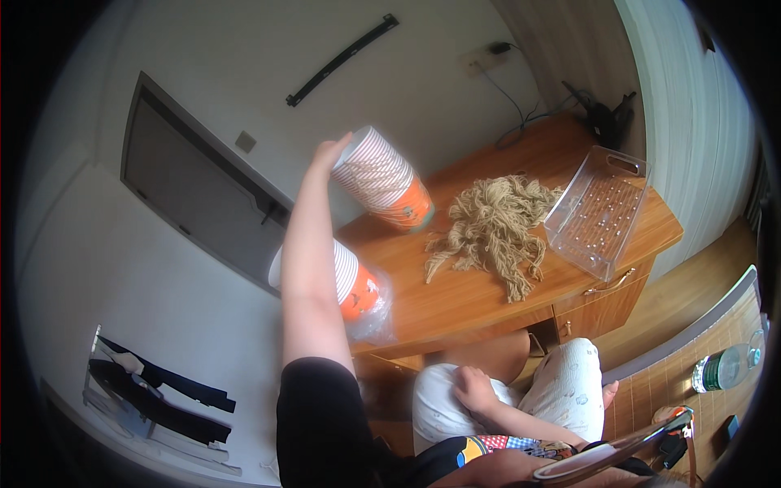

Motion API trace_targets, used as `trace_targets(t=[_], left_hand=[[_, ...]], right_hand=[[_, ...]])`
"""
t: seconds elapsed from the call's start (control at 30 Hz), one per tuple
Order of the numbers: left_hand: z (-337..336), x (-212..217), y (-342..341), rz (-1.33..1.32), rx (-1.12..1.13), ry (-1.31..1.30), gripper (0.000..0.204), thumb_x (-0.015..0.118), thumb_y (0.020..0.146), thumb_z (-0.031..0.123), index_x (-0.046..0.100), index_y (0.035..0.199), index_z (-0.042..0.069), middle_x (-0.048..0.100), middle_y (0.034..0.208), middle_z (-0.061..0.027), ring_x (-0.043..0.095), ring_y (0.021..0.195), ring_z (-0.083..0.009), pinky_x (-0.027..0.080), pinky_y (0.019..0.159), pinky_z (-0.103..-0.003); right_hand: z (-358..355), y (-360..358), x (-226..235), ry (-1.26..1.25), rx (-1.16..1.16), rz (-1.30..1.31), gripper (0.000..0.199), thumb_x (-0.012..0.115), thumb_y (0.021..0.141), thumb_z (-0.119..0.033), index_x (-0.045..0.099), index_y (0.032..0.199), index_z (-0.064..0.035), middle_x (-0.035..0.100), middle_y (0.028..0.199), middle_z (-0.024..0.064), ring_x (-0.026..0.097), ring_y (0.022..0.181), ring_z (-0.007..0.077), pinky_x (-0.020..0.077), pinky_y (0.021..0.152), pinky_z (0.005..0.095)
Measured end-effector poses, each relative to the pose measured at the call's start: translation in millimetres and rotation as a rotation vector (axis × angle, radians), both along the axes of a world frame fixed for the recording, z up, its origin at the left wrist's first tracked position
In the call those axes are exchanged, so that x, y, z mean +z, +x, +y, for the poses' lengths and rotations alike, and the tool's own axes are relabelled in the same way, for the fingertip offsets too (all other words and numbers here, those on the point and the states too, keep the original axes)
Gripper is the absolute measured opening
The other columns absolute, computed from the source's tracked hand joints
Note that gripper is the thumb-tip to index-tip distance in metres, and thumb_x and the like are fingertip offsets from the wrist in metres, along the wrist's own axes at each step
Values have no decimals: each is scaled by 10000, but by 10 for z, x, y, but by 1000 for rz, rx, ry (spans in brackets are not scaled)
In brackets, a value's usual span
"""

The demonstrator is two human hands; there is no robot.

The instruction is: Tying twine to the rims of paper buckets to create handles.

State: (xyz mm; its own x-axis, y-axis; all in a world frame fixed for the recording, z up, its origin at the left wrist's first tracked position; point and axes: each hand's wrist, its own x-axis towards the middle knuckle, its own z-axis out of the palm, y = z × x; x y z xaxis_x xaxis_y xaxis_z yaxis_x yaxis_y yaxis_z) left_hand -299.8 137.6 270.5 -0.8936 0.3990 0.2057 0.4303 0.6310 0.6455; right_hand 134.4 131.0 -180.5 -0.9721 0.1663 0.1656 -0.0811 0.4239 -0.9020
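My left arm stretches out over the desk. Its hand (329, 153) is closed at the rim of a tall stack of paper cups (382, 179), striped white above and orange below; some fingers are hidden behind the rim. Beige yarn appears wound around the stack. Closer to me, partly behind my forearm, is a second stack of cups (355, 286) with clear plastic wrap (376, 317) about its lower end. A loose heap of beige yarn (496, 228) lies right of the cups. My right hand (474, 390) lies loosely on my lap, holding nothing.
A clear plastic tray (579, 191) with small pale bits stands at the desk's right (663, 224). Beyond it are a black object (608, 118) and cables (521, 122). A bottle (720, 370) lies on a woven mat at lower right. A door (203, 179) is at left.
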Motion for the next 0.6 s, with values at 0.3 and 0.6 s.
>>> trace_targets(t=[0.3,0.6], left_hand=[[51,-189,-270,-61,182,49,915,710,773,590,441,1320,-93,629,1192,-191,648,1046,-247,515,900,-371],[250,-224,-72,-434,-36,80,508,635,882,480,648,1162,55,700,1084,-92,681,937,-180,530,845,-312]], right_hand=[[-28,-10,42,-26,11,-2,341,638,781,-222,579,1084,-77,637,1030,132,576,1016,326,437,878,445],[24,-24,-2,-51,-32,-21,341,643,764,-200,586,1076,-74,636,1018,136,578,1003,328,442,880,439]])
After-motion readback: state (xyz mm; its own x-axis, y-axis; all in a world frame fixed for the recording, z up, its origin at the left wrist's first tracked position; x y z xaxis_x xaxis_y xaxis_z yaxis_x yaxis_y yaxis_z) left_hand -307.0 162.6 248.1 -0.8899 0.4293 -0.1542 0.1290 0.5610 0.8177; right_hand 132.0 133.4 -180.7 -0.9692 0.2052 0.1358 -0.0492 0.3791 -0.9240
